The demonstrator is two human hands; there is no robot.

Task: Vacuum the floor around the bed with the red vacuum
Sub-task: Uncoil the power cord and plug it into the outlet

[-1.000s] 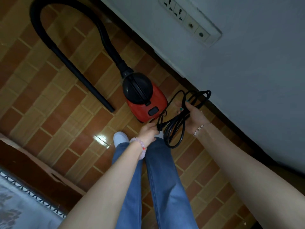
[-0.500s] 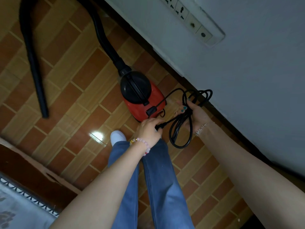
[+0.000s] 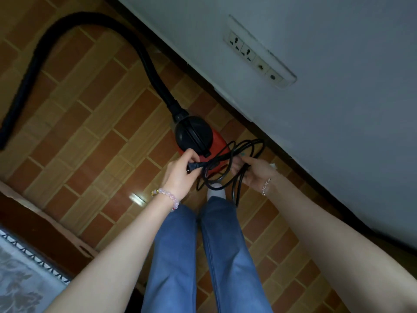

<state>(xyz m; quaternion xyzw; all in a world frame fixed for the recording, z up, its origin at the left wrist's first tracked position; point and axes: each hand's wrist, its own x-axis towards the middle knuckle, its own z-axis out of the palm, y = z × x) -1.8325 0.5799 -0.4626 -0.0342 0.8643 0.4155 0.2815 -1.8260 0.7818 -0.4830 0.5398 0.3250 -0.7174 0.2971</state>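
Note:
The red vacuum (image 3: pixel 217 141) with a black domed top stands on the tiled floor close to the wall. Its black hose (image 3: pixel 74 21) arcs up and left, then runs down to the left edge. My left hand (image 3: pixel 180 175) pinches the black plug (image 3: pixel 195 166) of the power cord. My right hand (image 3: pixel 255 175) grips the coiled loops of the power cord (image 3: pixel 237 154), which hang in front of the vacuum body and partly hide it.
A white socket strip (image 3: pixel 255 57) sits on the grey wall (image 3: pixel 338 109) above the dark skirting. The wooden bed frame (image 3: pixel 33 224) and patterned bedding (image 3: pixel 20 281) lie at lower left. My legs in blue jeans (image 3: pixel 203 256) and a white shoe (image 3: pixel 216 190) are below the hands.
My left hand has taken the plug and lifted it clear of the cord bundle. The view has tilted, so the socket strip now sits lower on the wall.

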